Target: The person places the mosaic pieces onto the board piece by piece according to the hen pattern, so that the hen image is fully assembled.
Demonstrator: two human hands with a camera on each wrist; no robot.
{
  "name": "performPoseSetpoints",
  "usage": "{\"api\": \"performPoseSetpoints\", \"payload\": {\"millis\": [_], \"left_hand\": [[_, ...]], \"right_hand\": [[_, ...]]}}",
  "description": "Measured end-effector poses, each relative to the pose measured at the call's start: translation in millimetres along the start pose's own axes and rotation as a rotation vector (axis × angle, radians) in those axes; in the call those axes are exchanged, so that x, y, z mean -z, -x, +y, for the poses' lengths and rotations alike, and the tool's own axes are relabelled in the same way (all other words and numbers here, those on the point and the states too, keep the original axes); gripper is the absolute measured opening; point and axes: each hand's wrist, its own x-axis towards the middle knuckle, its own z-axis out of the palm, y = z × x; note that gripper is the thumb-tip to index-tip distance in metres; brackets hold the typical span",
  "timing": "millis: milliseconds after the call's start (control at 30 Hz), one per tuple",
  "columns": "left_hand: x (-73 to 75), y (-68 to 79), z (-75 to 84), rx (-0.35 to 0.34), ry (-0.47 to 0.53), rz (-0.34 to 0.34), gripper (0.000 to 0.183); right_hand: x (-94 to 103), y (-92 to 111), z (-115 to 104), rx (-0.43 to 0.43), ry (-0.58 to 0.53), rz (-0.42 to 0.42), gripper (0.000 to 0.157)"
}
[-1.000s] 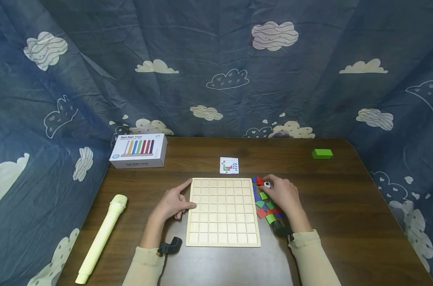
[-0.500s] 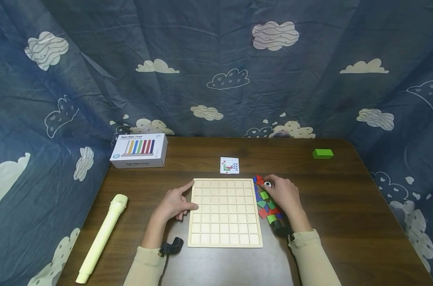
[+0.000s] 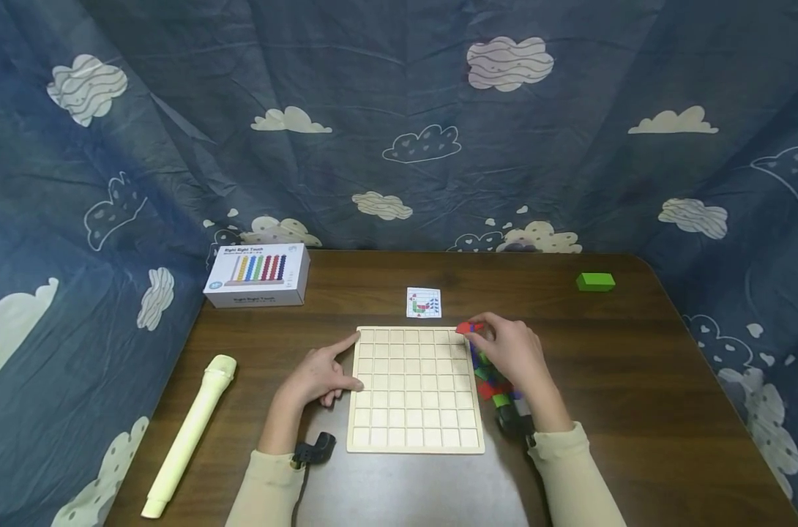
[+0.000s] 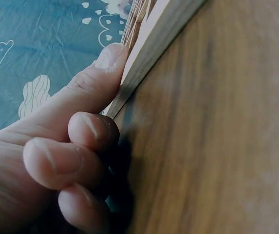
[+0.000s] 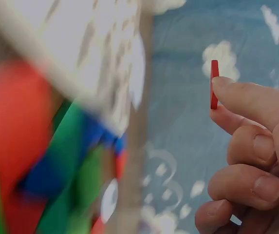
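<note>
A square wooden grid board (image 3: 415,389) lies on the table in the head view. My left hand (image 3: 320,377) touches its left edge with a spread thumb and index finger; in the left wrist view the thumb (image 4: 93,83) rests on the rim, the other fingers curled beside it. My right hand (image 3: 514,351) pinches a thin red piece (image 5: 214,87) between thumb and index finger near the board's upper right corner. Several coloured flat pieces (image 3: 493,388) lie right of the board, partly hidden under that hand. A white round piece (image 5: 109,200) shows among them in the right wrist view.
Behind the board lies a small picture card (image 3: 423,302) with a coloured bird pattern. A white box (image 3: 257,275) stands back left, a pale yellow microphone-shaped stick (image 3: 188,437) lies at left, and a green block (image 3: 595,282) sits back right.
My right hand has left the pile, now pinching the red piece, and moved left to the board's upper right corner. The left hand stays at the board's left edge.
</note>
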Motion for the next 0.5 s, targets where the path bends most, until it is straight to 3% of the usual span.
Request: {"api": "performPoseSetpoints", "payload": {"millis": [233, 500], "left_hand": [[-0.2, 0.3, 1.3, -0.015, 0.001, -0.006, 0.103], [-0.1, 1.4, 3.4, -0.017, -0.003, -0.009, 0.103]], "right_hand": [[-4.1, -0.5, -51.7, 0.145, -0.032, 0.002, 0.032], [-33.8, -9.7, -85.5, 0.192, -0.047, -0.039, 0.027]]}}
